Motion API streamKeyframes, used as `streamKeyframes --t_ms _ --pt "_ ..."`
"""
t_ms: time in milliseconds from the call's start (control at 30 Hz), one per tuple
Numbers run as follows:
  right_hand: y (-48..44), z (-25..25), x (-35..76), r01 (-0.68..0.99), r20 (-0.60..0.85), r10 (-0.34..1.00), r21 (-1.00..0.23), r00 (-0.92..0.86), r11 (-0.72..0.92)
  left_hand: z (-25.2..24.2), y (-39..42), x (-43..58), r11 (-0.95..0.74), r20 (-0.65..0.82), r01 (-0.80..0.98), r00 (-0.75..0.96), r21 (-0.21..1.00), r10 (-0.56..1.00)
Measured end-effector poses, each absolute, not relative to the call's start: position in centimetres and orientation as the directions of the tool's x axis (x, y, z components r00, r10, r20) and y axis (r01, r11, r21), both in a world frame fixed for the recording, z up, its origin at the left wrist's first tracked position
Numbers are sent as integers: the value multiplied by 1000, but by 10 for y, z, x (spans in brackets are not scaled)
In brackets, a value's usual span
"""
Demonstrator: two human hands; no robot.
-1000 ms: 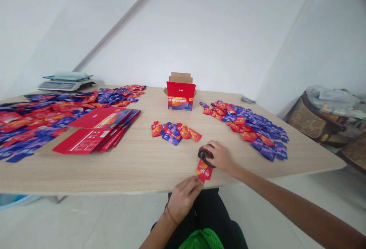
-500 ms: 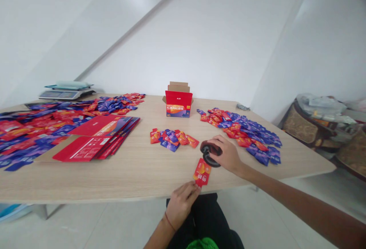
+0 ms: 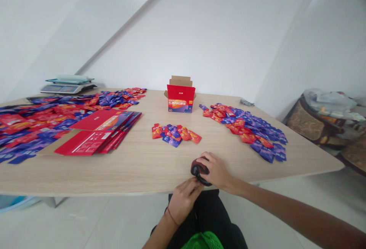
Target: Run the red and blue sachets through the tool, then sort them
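While my right hand (image 3: 215, 170) clamped a dark tool (image 3: 195, 169) at lower centre, seemingly for pressing, from afar I judged steadiness next for my left hand (image 3: 183, 199), fingers bunched, hold indiscernible.

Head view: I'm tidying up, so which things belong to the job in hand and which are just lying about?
Likely the job's: dark rounded tool in the right hand, sachets, open box, flat boxes.
Apparently just lying about: scale, plastic bags, crumpled scrap.
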State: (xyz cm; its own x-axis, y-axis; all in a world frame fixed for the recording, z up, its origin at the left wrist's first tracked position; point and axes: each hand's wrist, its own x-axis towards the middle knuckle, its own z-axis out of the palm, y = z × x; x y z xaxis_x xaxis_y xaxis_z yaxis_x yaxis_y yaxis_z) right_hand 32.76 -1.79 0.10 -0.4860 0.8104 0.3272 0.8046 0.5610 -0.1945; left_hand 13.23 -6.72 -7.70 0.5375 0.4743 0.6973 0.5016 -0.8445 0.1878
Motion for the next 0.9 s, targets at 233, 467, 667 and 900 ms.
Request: streamKeyframes --t_ms 233,467,667,900 --pt "8 -4 343 830 325 803 -86 -500 552 -78 -68 131 -844 717 509 525 169 460" --pt "56 -9 379 877 326 836 -41 -441 478 -80 -67 130 -840 693 518 546 161 470" --pt "78 5 406 899 379 883 -222 -278 378 -72 -68 130 -831 688 541 554 131 469" --pt "65 1 511 866 499 864 -460 70 195 -50 -77 139 -803 652 575 550 159 523"
